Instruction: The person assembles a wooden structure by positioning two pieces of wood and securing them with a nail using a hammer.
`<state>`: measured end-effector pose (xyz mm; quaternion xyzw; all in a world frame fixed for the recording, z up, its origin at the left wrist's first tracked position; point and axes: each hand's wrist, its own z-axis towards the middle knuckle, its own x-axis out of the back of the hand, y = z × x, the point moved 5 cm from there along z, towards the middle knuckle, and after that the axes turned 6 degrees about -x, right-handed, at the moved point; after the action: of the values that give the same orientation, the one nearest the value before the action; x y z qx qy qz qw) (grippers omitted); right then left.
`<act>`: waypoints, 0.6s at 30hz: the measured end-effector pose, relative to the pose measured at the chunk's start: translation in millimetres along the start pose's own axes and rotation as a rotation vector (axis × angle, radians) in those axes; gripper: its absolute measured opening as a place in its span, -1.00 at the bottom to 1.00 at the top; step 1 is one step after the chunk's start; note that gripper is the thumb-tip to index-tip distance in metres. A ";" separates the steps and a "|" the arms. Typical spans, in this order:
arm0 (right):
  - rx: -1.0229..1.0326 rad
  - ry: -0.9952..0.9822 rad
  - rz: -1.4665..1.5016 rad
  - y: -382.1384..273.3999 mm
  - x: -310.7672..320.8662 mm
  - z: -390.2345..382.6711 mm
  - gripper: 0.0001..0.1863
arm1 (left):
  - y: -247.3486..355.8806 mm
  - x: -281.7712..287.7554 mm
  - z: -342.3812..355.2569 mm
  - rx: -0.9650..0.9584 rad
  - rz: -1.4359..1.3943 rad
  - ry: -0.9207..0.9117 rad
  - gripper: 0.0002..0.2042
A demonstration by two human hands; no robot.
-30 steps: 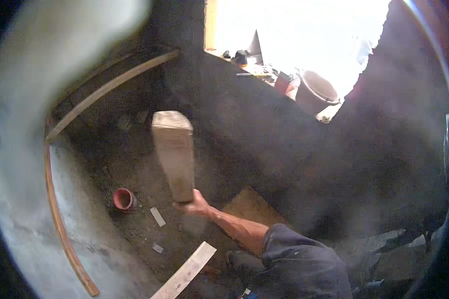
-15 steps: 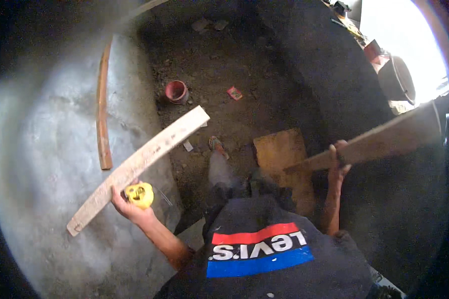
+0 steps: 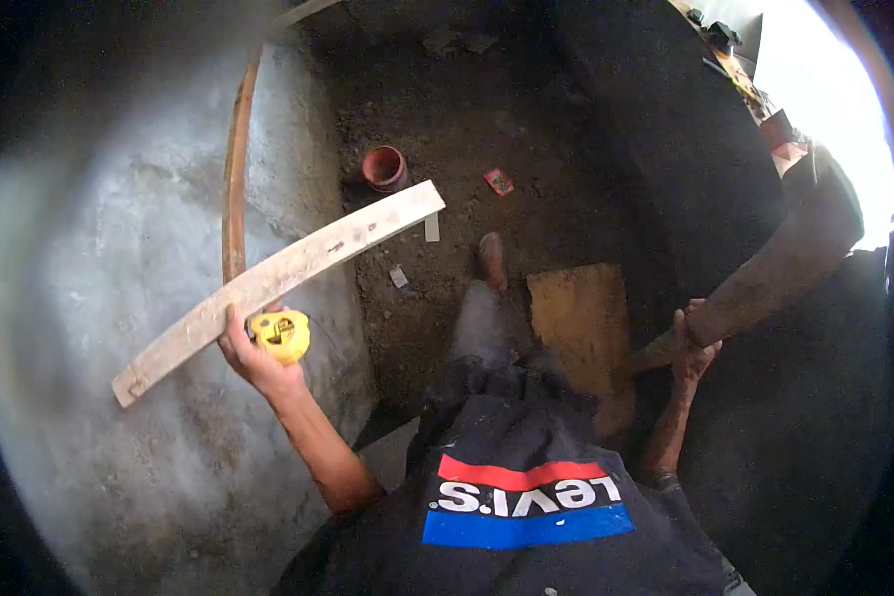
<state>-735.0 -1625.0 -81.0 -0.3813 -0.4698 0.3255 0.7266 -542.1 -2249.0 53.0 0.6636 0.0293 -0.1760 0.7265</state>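
We see the left grip [image 3: 260,366] curled around two things at once: a long pale stick of wood [image 3: 288,273] and a yellow tape measure [image 3: 284,336]. The stick runs across the fingers. One end points down to the left, and its longer part reaches up to the right, over the edge of the dirt floor [image 3: 447,109]. The tape measure sits on the right side of the grip, just under the stick.

We see the right grip [image 3: 697,343] bent around the thin part of a big board [image 3: 780,258]. The thin end pokes out to the left, and the wide end goes up to the right, in front of the window ledge [image 3: 740,74].

By the floor's left edge we see a red bucket [image 3: 385,169], near the stick's tip. A red packet [image 3: 499,181] lies to its right. A flat brown board [image 3: 578,318] lies near the floor's right edge, beside the person's foot [image 3: 492,260]. The pale stick hides the low end of a brown strip [image 3: 235,179] and part of a small white piece [image 3: 432,227].
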 end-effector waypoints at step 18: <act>-0.198 -0.232 0.574 -112.2 -138.2 -24.4 -0.66 | -17.6 -16.0 -11.7 0.439 -0.101 -0.250 -0.54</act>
<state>-747.3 -1801.8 -51.1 -0.5274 -0.4520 0.5113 0.5061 -560.0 -2235.0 39.3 0.7761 -0.0664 -0.2949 0.5534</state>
